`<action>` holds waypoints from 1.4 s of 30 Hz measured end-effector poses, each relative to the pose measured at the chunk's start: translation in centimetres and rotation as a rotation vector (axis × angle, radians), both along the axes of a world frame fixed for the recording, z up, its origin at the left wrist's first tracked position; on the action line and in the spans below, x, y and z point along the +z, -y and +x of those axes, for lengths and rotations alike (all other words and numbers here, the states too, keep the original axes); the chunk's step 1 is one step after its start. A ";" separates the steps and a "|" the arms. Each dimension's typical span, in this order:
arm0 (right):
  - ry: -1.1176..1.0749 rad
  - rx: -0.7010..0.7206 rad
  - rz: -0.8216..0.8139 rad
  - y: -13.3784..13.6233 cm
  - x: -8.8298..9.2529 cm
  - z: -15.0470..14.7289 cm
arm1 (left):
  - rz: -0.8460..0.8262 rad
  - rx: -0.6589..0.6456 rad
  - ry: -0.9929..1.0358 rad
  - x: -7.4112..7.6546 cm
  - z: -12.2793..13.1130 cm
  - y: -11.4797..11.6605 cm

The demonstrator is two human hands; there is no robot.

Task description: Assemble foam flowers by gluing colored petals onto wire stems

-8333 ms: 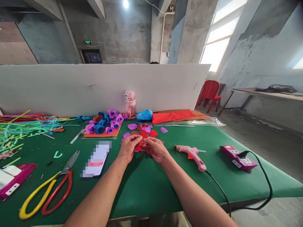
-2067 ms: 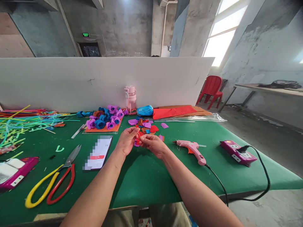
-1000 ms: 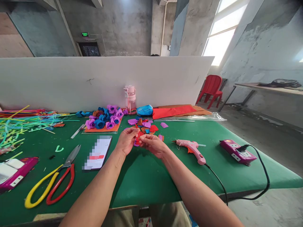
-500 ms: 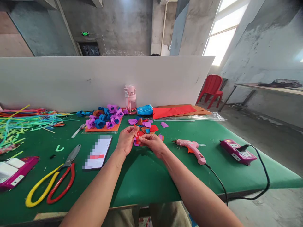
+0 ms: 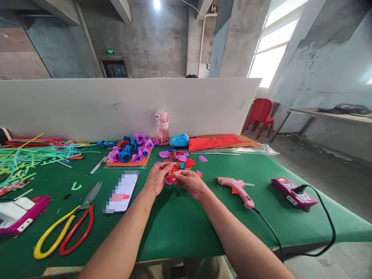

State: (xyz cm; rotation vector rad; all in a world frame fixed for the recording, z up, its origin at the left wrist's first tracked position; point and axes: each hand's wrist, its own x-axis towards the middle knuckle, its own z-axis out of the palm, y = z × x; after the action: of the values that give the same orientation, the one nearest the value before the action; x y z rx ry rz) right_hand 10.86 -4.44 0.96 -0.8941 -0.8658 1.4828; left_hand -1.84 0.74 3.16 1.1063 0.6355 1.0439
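Observation:
My left hand [image 5: 157,179] and my right hand [image 5: 190,183] meet above the middle of the table, thumbs and fingertips pinched together. Between them is a small red petal-like piece [image 5: 172,169], partly hidden by the fingers. A fine pale strand trails down below the fingertips. Just behind the hands lie loose cut petals, among them a red one [image 5: 190,162] and a purple one [image 5: 202,159]. To the right rests a pink hot glue gun [image 5: 236,188], apart from my hand. Purple, blue and brown flowers [image 5: 124,156] are heaped at the back left.
Scissors [image 5: 90,198] with yellow and red handles and a phone [image 5: 123,193] lie left. A power strip [image 5: 293,193] with a black cable sits right. A pink bottle [image 5: 162,126] and red sheets [image 5: 215,142] stand or lie before a white board [image 5: 203,104]. Colourful strips [image 5: 58,151] cover the far left.
The view has tilted up slightly, so everything sits lower. Both hands keep their pinch close together. The fine strand below the fingers now shows.

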 end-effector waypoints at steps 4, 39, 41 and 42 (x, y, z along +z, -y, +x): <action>-0.011 0.016 -0.005 0.2 0.2 -0.1 | -0.063 -0.024 0.021 0.0 -0.2 0.0; 0.237 -0.080 0.340 0.7 1.8 1.6 | -0.182 0.359 0.461 1.0 -3.8 -3.6; 0.248 -0.080 0.411 0.9 2.2 1.7 | -0.201 0.301 0.488 1.0 -3.9 -3.6; 0.239 -0.116 0.422 0.9 2.3 1.8 | -0.212 0.274 0.503 1.1 -3.9 -3.5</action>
State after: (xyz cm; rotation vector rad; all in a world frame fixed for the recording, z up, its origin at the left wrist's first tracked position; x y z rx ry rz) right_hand 12.70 -5.39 3.26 -0.7949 -1.2267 1.0501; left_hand -5.73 4.27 4.24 0.5457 0.4809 1.3939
